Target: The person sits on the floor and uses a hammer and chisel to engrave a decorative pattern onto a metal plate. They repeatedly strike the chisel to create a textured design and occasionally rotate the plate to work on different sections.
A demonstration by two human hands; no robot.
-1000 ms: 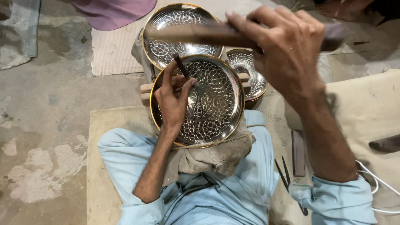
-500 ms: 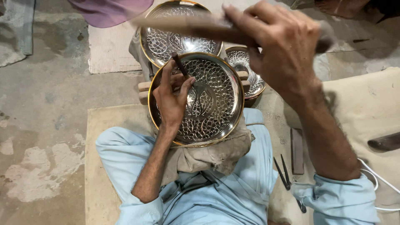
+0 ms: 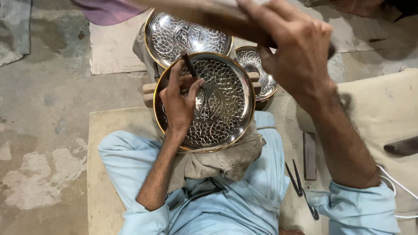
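Observation:
A round engraved metal plate (image 3: 226, 109) with a brass rim rests on a brown cloth pad (image 3: 217, 163) over my lap. My left hand (image 3: 178, 102) lies on the plate and grips a dark chisel (image 3: 188, 64) upright, its tip on the engraved surface. My right hand (image 3: 296, 48) is raised high above the plate, close to the camera, and clasps a wooden mallet (image 3: 209, 15) that looks blurred.
Two more engraved plates stand behind, one at the back (image 3: 187, 35) and one at the right (image 3: 257, 65). A wooden block (image 3: 150, 89) sits under the plate. Dividers (image 3: 300, 187), a flat stone (image 3: 310, 156) and a white cable (image 3: 402, 189) lie on the beige mat.
My right hand with the mallet has risen higher and nearer the camera. My left hand keeps the chisel on the plate, shifted slightly.

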